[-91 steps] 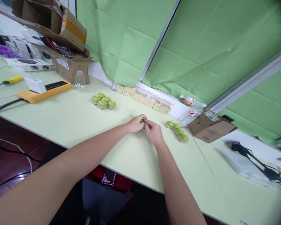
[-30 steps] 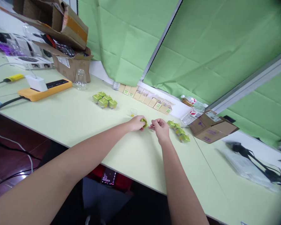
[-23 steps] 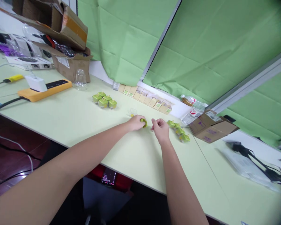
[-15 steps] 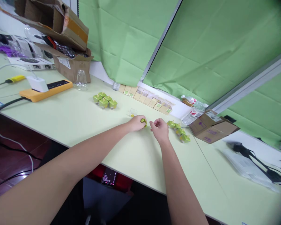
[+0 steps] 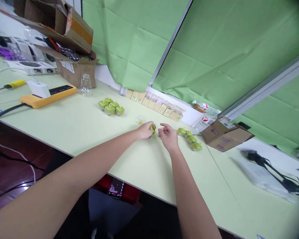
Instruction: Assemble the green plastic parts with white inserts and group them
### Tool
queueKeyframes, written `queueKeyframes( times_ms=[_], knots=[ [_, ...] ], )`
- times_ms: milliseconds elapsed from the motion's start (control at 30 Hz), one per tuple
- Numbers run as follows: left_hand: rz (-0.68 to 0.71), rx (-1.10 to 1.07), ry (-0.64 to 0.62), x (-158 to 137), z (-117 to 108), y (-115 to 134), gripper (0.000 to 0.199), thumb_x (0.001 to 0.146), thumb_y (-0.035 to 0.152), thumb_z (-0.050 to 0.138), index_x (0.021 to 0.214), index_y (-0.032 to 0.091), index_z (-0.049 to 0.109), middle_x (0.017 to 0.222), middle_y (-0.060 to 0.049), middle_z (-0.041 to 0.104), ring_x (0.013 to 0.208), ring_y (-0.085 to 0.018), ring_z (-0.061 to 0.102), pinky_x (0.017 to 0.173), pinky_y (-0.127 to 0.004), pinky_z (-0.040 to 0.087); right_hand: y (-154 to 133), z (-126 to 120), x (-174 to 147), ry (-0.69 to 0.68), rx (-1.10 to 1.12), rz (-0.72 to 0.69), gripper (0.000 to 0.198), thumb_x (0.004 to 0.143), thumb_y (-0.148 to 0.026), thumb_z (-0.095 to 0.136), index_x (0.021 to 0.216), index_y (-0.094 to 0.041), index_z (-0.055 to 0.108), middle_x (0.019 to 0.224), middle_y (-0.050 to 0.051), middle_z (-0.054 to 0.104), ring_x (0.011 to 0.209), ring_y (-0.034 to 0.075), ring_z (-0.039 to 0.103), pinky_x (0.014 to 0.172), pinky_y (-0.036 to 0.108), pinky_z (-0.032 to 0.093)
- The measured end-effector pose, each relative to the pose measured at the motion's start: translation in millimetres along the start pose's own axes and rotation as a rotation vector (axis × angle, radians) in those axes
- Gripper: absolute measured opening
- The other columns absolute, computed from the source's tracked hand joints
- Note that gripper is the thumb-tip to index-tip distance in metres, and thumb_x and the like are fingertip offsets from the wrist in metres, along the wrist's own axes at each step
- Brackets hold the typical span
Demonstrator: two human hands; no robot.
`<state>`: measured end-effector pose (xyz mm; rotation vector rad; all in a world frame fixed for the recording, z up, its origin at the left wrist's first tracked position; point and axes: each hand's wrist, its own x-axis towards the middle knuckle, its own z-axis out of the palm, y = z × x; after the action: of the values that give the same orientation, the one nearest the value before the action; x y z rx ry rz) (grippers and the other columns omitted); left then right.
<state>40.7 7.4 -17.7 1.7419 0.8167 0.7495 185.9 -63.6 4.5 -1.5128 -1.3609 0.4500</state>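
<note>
Head view shows left hand (image 5: 146, 130) holding a green piece (image 5: 153, 129), longest top-to-bottom.

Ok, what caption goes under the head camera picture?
Left hand holding a green piece, right hand close by, between two groups of green-topped containers.

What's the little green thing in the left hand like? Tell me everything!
The green piece is small, yellowish-green and curved. It looks hollow, perhaps plastic. The left hand holds it above the pale table and hides part of it. Its open side seems turned toward the nearby right hand, which isn't touching it. Finer details are too small to tell.
</note>
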Motion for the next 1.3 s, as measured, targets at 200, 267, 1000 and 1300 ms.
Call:
queueKeyframes(
  times_ms=[200,267,1000,1300],
  knots=[
    [0.038,0.005,-0.015,-3.9,0.9,2.6,0.016,0.092,0.019,0.047,0.107,0.022,0.045,0.07,0.005,0.054,0.05,-0.01,0.056,0.049,-0.02,0.038,-7.5,2.3,-3.1,-0.046,-0.064,-0.03,0.033,0.074,-0.05,0.069,0.088,-0.02,0.069,0.081,0.004,0.067,0.068,0.015,0.059,0.059,0.026,0.051],
    [0.061,0.023,-0.024,-5.7,1.1,3.6,0.01,0.093,0.022,0.047,0.103,0.022,0.045,0.074,0.004,0.055,0.051,-0.009,0.055,0.048,-0.02,0.037,-7.4,3.0,-3.6,-0.073,-0.078,-0.055,0.032,0.076,-0.049,0.068,0.088,-0.019,0.072,0.082,0.005,0.069,0.069,0.016,0.059,0.06,0.027,0.05],
    [0.416,0.385,0.188,-5.2,-1.4,0.2,0.039,0.081,0.005,0.043,0.115,0.016,0.06,0.113,-0.011,0.065,0.104,-0.022,0.061,0.095,-0.034,0.047,-6.9,3.5,-6.5,0.006,-0.294,-0.093,0.015,0.077,-0.036,0.066,0.081,-0.022,0.067,0.075,0.0,0.07,0.062,0.014,0.061,0.063,0.027,0.048],
    [0.117,-0.154,0.031,-2.5,5.7,2.8,0.033,0.079,0.007,0.047,0.103,0.017,0.067,0.071,-0.001,0.064,0.055,-0.013,0.058,0.061,-0.026,0.049,-13.6,8.6,-12.0,0.07,-0.387,-0.306,0.018,0.084,-0.034,0.059,0.087,-0.022,0.071,0.086,0.002,0.072,0.061,0.014,0.059,0.066,0.028,0.047]
  ],
)
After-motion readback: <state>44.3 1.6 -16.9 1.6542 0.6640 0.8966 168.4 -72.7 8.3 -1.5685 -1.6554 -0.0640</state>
